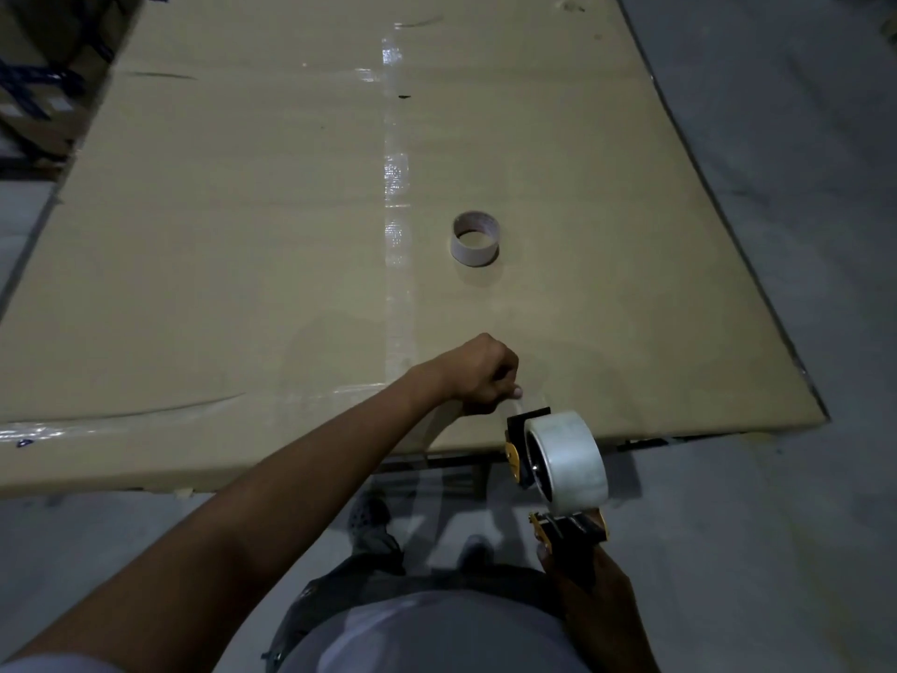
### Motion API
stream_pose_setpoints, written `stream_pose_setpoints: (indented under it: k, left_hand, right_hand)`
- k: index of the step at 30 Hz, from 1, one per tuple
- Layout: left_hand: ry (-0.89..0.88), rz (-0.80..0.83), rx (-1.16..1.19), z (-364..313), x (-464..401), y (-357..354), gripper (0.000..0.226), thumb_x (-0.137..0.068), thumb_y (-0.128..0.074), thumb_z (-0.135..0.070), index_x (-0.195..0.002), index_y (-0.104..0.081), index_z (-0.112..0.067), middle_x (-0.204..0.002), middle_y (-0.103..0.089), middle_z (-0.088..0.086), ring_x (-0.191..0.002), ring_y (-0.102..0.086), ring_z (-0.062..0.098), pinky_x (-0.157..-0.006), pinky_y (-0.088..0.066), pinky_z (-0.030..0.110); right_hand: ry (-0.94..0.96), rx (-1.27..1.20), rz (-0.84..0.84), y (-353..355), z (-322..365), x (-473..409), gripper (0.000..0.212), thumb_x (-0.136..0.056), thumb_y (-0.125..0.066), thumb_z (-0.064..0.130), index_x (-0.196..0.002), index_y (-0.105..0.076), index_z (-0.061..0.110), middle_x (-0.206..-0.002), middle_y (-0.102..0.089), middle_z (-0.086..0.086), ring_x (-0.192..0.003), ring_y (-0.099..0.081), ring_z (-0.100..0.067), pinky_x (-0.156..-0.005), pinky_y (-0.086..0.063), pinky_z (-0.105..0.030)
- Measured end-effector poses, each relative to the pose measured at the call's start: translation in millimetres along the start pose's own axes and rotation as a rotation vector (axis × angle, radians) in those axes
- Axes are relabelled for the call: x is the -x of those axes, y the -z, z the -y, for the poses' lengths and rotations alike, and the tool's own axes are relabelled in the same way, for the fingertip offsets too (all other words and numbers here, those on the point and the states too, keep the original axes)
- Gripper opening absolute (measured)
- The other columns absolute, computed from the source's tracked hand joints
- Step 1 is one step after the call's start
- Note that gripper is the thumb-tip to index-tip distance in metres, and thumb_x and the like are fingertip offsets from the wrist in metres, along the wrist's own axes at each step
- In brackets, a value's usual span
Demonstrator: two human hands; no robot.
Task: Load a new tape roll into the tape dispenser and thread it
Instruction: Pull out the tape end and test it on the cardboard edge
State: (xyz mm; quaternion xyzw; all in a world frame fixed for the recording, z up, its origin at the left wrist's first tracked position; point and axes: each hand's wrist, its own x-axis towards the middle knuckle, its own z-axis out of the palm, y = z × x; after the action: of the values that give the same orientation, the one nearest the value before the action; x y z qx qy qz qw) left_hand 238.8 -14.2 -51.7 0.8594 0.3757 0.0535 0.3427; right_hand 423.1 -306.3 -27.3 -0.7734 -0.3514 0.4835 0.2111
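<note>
A black and yellow tape dispenser (517, 459) hangs just off the near edge of the cardboard-covered table, with a full roll of clear tape (570, 461) mounted on it. My right hand (589, 582) grips its handle from below. My left hand (483, 374) is closed above the table edge, pinching the loose end of the clear tape (518, 405), which runs down to the dispenser's front. An empty cardboard tape core (475, 239) stands on end farther back on the table.
The table is a large cardboard sheet (242, 235) with strips of clear tape along its middle seam. Stacked boxes (43, 80) stand at the far left. Grey floor lies to the right and below, where my feet (371, 522) show.
</note>
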Motion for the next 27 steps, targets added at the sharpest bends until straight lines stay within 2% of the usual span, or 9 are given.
stream_pose_setpoints:
  k: [2, 6, 10, 12, 16, 19, 24, 27]
  left_hand:
    - [-0.007, -0.014, 0.008, -0.3, 0.3, -1.8, 0.028, -0.091, -0.084, -0.033, -0.076, -0.071, -0.012, -0.074, -0.075, 0.007, -0.069, -0.067, 0.026, -0.069, -0.053, 0.033]
    - [-0.016, -0.104, 0.015, -0.1, 5.1, -9.4, 0.030, -0.088, -0.085, -0.034, -0.076, -0.070, -0.011, -0.077, -0.072, 0.006, -0.070, -0.063, 0.024, -0.068, -0.051, 0.033]
    - [-0.039, -0.211, 0.048, -2.6, 16.3, -20.0, 0.026, -0.093, -0.080, -0.026, -0.080, -0.067, -0.007, -0.083, -0.070, 0.010, -0.076, -0.064, 0.030, -0.070, -0.051, 0.037]
    - [-0.027, -0.235, 0.044, -3.5, 17.2, -23.5, 0.026, -0.092, -0.079, -0.026, -0.082, -0.067, -0.006, -0.084, -0.070, 0.013, -0.077, -0.064, 0.032, -0.070, -0.050, 0.038]
    - [0.056, -0.167, 0.043, -4.5, 9.8, -18.2, 0.028, -0.091, -0.080, -0.031, -0.079, -0.069, -0.008, -0.083, -0.075, 0.013, -0.079, -0.069, 0.033, -0.073, -0.056, 0.040]
    - [0.103, -0.124, 0.079, -6.3, 6.1, -13.6, 0.029, -0.093, -0.081, -0.032, -0.081, -0.071, -0.007, -0.085, -0.076, 0.012, -0.081, -0.070, 0.030, -0.075, -0.058, 0.037]
    - [0.057, -0.119, 0.056, -5.8, 5.1, -16.2, 0.030, -0.092, -0.081, -0.032, -0.077, -0.067, -0.009, -0.082, -0.073, 0.009, -0.076, -0.067, 0.029, -0.073, -0.058, 0.041]
    - [0.032, -0.134, 0.052, -7.9, 7.4, -15.7, 0.029, -0.093, -0.078, -0.029, -0.079, -0.066, -0.008, -0.082, -0.071, 0.009, -0.075, -0.066, 0.030, -0.072, -0.056, 0.040]
  right_hand:
    - [-0.009, -0.007, 0.000, -0.4, -0.3, 0.8, 0.026, -0.092, -0.082, 0.034, -0.116, -0.072, 0.037, -0.100, -0.074, 0.014, -0.094, -0.067, -0.007, -0.083, -0.051, -0.031]
    - [-0.024, -0.009, 0.001, -5.2, -6.6, 0.8, 0.033, -0.093, -0.080, 0.033, -0.125, -0.071, 0.033, -0.107, -0.078, 0.001, -0.101, -0.073, -0.021, -0.078, -0.052, -0.030]
    - [-0.052, 0.008, 0.000, -10.0, -11.6, 1.0, 0.039, -0.092, -0.081, 0.036, -0.129, -0.070, 0.030, -0.110, -0.075, -0.006, -0.109, -0.070, -0.029, -0.090, -0.054, -0.035]
    - [-0.046, 0.034, -0.005, -12.3, -11.0, 2.6, 0.047, -0.092, -0.080, 0.040, -0.135, -0.068, 0.026, -0.112, -0.075, -0.010, -0.107, -0.070, -0.029, -0.090, -0.052, -0.033]
    - [-0.054, 0.100, -0.013, -15.8, -11.7, 4.9, 0.054, -0.095, -0.077, 0.040, -0.144, -0.063, 0.023, -0.123, -0.076, -0.019, -0.118, -0.070, -0.038, -0.089, -0.052, -0.033]
    - [-0.062, 0.096, -0.042, -17.2, -13.3, 8.8, 0.056, -0.094, -0.079, 0.036, -0.145, -0.063, 0.022, -0.124, -0.075, -0.022, -0.120, -0.069, -0.042, -0.088, -0.049, -0.031]
    - [-0.061, 0.106, -0.037, -19.3, -17.7, 10.4, 0.051, -0.093, -0.081, 0.029, -0.141, -0.067, 0.016, -0.117, -0.077, -0.023, -0.115, -0.071, -0.042, -0.093, -0.057, -0.041]
    - [-0.064, 0.095, -0.019, -18.4, -14.2, 12.0, 0.051, -0.094, -0.080, 0.030, -0.141, -0.066, 0.018, -0.119, -0.077, -0.018, -0.114, -0.072, -0.037, -0.088, -0.054, -0.034]
